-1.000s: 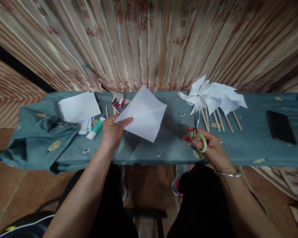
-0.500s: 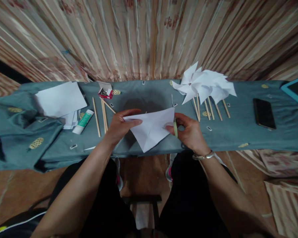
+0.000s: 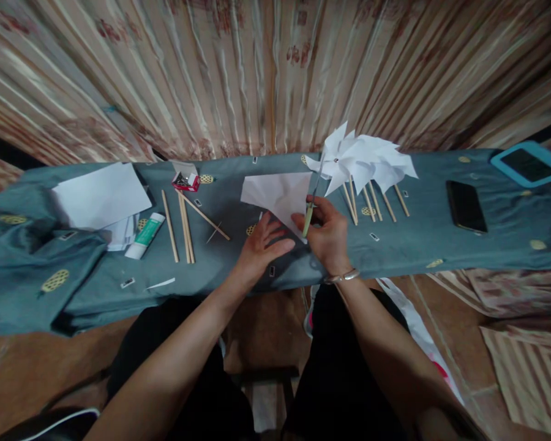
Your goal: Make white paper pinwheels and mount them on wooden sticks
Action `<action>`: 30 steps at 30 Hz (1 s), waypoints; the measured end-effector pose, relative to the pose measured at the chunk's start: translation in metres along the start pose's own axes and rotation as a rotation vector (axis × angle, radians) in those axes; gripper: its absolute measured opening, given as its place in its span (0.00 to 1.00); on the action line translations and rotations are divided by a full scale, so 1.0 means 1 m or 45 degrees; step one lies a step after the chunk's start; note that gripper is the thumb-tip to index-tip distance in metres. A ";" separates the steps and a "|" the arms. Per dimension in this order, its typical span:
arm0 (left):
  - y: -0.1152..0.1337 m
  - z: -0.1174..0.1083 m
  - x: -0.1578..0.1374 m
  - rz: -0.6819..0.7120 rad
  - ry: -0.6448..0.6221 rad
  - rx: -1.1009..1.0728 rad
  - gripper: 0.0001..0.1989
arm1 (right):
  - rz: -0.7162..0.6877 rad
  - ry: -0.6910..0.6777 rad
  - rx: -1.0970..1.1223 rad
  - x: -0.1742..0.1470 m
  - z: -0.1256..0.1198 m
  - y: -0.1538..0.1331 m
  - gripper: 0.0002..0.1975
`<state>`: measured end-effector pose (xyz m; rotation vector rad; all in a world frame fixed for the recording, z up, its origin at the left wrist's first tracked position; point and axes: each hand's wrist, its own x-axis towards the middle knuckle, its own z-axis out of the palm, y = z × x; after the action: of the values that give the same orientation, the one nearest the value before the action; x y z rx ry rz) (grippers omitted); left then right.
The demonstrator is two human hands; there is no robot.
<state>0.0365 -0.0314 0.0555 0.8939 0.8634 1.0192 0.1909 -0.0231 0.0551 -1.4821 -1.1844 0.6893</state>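
A creased white sheet of paper (image 3: 275, 191) is held up over the table. My right hand (image 3: 326, 231) grips its lower right edge between thumb and fingers. The same hand has scissors (image 3: 308, 219) with pale green handles, their blades pointing up and away past the paper's right edge. Just below the paper is my left hand (image 3: 266, 246), open, its fingers spread and holding nothing. Whether its fingertips touch the paper I cannot tell.
White paper pinwheels (image 3: 362, 160) on wooden sticks lie right of centre, a phone (image 3: 466, 206) and blue-framed tablet (image 3: 530, 164) beyond. At left are paper sheets (image 3: 103, 196), a glue stick (image 3: 145, 236), loose wooden sticks (image 3: 183, 228) and a small red box (image 3: 186, 180) of metal pieces.
My left hand has let go of the paper's left side and moved right and down. The paper has turned in my right hand. The view has shifted slightly.
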 end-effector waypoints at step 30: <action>0.038 -0.031 0.024 0.555 0.654 0.087 0.29 | 0.383 -1.114 0.173 -0.059 -0.001 -0.012 0.26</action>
<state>0.0028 0.0071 0.0738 0.9128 1.1624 1.6519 0.1681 -0.0792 0.0571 -1.2700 -1.5101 1.7017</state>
